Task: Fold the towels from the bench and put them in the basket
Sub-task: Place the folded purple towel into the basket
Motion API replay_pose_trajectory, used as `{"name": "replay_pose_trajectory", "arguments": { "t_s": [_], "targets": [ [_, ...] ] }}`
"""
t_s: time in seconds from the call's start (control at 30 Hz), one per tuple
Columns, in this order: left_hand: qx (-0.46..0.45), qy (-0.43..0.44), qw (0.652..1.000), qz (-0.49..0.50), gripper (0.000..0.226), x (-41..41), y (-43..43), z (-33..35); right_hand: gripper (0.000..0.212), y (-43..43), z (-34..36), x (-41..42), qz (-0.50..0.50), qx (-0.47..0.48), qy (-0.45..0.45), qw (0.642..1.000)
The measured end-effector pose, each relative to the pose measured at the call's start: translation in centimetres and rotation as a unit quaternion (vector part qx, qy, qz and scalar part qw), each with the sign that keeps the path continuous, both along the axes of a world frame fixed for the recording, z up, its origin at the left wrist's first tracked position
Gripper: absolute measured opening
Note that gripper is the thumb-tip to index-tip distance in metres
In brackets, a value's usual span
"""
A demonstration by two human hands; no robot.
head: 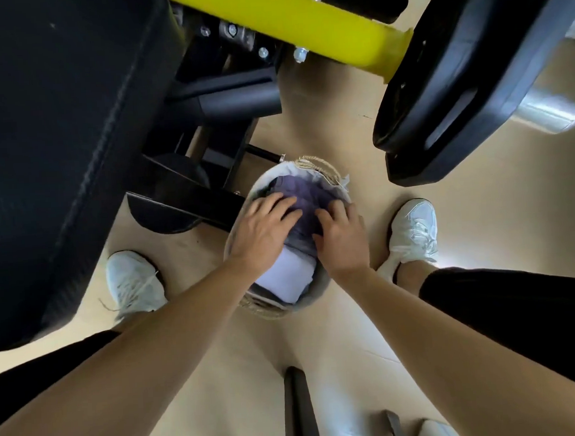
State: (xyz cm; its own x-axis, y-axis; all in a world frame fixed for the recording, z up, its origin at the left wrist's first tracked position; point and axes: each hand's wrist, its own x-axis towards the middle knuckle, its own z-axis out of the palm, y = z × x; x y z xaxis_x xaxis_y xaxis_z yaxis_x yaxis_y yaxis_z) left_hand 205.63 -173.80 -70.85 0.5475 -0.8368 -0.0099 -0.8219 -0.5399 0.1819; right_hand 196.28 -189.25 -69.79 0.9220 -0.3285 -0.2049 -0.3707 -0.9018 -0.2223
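A small woven basket (323,169) with a pale lining stands on the floor between my feet. Inside it lies a folded grey-purple towel (303,190) and, nearer me, a folded white towel (286,276). My left hand (263,230) lies flat on the left part of the grey-purple towel, fingers spread and pressing down. My right hand (342,236) presses on the towel's right side, its fingers bent over the cloth. The black padded bench (58,129) fills the left of the view, and no towel shows on the part I can see.
The bench's black steel legs (210,175) reach the floor right beside the basket's left rim. A yellow machine beam (302,27) and a black weight plate (465,75) hang over the far side. My white shoes (133,282) flank the basket. A dark bar (299,410) lies near me.
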Motion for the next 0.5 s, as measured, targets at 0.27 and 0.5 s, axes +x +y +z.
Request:
{"name": "replay_pose_trajectory", "arguments": {
  "t_s": [0.27, 0.5],
  "targets": [
    [0.156, 0.024, 0.987, -0.035, 0.085, -1.6, 4.0, 0.4, 0.057, -0.3, -0.5, -2.3, 0.089, 0.031, 0.0, 0.996],
    [0.198, 0.005, 0.98, -0.026, 0.094, -1.6, 3.3, -1.4, 0.108, -0.2, -1.1, -3.2, 0.118, -0.004, 0.146, 0.982]
  ]
}}
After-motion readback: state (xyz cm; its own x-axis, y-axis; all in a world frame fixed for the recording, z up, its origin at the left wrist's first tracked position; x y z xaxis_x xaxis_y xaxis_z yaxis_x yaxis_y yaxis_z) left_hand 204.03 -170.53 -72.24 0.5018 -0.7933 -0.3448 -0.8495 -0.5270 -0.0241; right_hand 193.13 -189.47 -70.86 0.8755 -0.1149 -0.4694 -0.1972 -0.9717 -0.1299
